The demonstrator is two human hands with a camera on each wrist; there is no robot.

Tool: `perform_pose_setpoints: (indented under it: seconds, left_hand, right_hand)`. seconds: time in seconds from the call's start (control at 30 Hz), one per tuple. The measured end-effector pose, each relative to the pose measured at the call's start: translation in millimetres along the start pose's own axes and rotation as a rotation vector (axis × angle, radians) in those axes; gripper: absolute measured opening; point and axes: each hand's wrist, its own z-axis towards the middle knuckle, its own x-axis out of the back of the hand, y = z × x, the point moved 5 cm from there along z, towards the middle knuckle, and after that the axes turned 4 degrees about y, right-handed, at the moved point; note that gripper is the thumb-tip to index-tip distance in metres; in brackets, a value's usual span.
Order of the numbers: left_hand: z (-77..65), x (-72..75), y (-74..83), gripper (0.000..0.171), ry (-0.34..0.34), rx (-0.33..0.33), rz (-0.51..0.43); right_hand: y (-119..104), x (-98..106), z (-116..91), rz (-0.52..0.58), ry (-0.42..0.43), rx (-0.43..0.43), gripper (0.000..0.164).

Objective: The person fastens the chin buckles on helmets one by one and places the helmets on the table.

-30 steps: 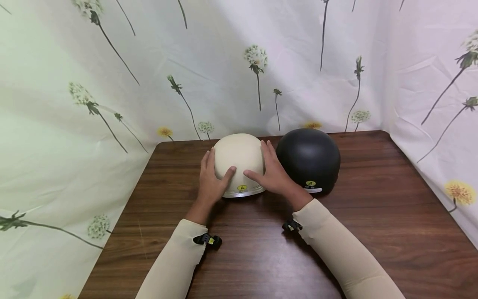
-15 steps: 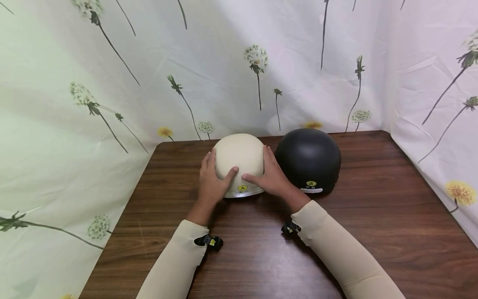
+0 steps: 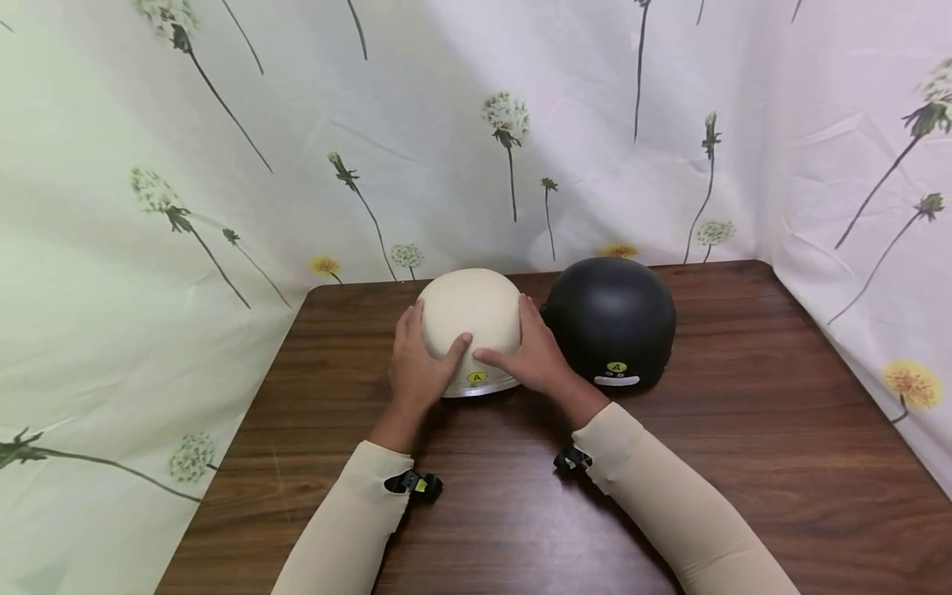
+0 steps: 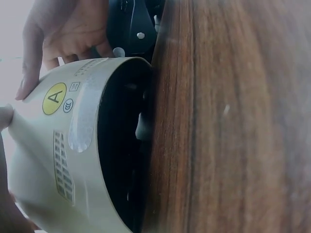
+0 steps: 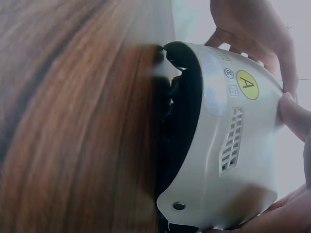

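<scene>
A cream helmet (image 3: 470,310) with a round yellow "A" sticker sits dome up near the back of the table. My left hand (image 3: 419,364) grips its left side, thumb across the near face. On its right side, my right hand (image 3: 541,355) holds it the same way, the two thumbs close together. Both wrist views show the helmet's rim and dark inside at the table surface, with a vent grille on the shell. Close by on the right stands a black helmet (image 3: 611,318), also with a yellow sticker and a pale strip.
The dark wood table (image 3: 297,463) has its far edge just behind both helmets. A white curtain (image 3: 446,99) printed with dandelions hangs behind and on both sides.
My right hand has slid slightly down the cream helmet's side, its thumb shifting left. The left hand keeps its hold. The whole view has shifted slightly; both helmets stand where they were.
</scene>
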Motion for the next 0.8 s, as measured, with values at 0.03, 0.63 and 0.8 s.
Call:
perform_pose_setpoints:
  seconds: [0.03, 0.63, 0.8]
  left_hand:
    - [0.2, 1.2, -0.4, 0.104, 0.009, 0.003, 0.004]
    - [2.0, 12.9, 3.7, 0.1, 0.029, 0.054, -0.105]
    - [4.5, 13.9, 3.0, 0.101, 0.017, 0.053, -0.174]
  right_hand:
    - [-1.2, -1.2, 0.2, -0.004, 0.002, 0.006, 0.126]
    - [-24.3, 4.3, -4.2, -0.019, 0.026, 0.131, 0.126]
    - [-31.2, 12.7, -6.0, -0.005, 0.023, 0.136, 0.122]
